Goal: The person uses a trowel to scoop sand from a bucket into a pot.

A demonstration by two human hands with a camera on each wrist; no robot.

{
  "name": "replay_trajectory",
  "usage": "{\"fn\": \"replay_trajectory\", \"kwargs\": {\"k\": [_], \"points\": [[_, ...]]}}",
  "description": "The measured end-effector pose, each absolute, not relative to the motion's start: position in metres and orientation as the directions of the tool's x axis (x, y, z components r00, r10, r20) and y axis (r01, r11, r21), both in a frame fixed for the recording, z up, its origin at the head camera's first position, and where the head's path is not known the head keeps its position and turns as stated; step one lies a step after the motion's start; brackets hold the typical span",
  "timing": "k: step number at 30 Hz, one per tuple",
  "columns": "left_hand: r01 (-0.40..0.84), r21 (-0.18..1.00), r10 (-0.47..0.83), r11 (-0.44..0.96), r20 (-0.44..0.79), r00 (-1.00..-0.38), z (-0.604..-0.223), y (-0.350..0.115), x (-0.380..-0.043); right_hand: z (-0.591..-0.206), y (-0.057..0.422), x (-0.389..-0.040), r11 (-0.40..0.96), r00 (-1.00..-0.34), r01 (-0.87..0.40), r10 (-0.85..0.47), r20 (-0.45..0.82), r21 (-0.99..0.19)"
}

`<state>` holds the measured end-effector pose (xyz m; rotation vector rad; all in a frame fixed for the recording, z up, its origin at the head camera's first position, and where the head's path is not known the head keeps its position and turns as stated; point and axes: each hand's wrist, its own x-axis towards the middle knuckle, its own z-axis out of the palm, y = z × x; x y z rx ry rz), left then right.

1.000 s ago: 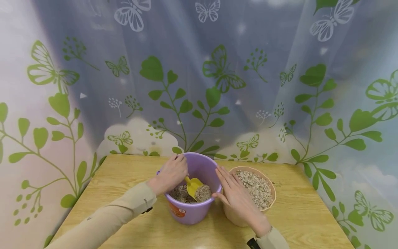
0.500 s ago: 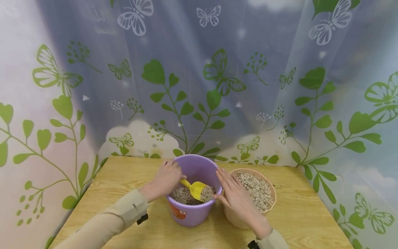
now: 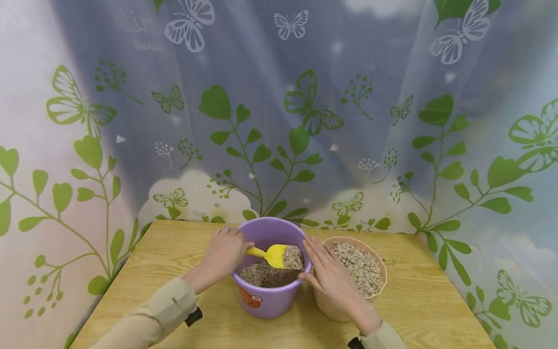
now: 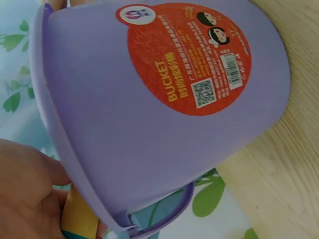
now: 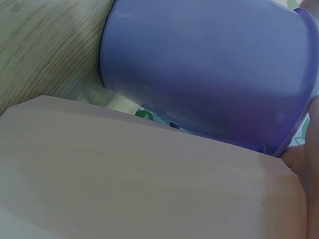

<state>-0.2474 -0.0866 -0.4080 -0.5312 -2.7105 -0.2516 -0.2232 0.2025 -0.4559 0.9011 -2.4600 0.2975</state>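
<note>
My left hand (image 3: 221,254) holds the handle of a yellow scoop (image 3: 274,256) over the inside of a purple bucket (image 3: 270,303). Grey-brown gravel (image 3: 293,257) sits in the scoop's blade, and more gravel (image 3: 266,275) lies at the bottom of the bucket. In the left wrist view, fingers and thumb close round the yellow handle (image 4: 79,216) beside the rim. My right hand (image 3: 333,276) lies with straight fingers against the bucket's right rim. Beneath that hand stands a peach-coloured pot (image 3: 327,303) filled with pale gravel (image 3: 359,266), partly hidden by the hand.
Both containers stand close together on a wood-grain table (image 3: 183,237). A curtain (image 3: 270,121) printed with butterflies and leaves hangs behind and at the sides. The bucket has a red label (image 4: 194,59) and a purple carry handle (image 4: 187,204) at its side.
My left hand has moved left and drawn back, and the scoop has risen from the gravel and levelled out with a load in it. The right hand stays at the rim.
</note>
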Motion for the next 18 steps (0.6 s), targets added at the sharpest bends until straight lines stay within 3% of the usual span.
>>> {"fn": "replay_trajectory", "kwargs": {"k": [18], "points": [[0.338,0.178,0.234,0.924,0.434,-0.870,-0.389,-0.114,-0.229,-0.452,0.202,-0.221,0.769,-0.692,-0.637,-0.541,0.478,-0.053]]}}
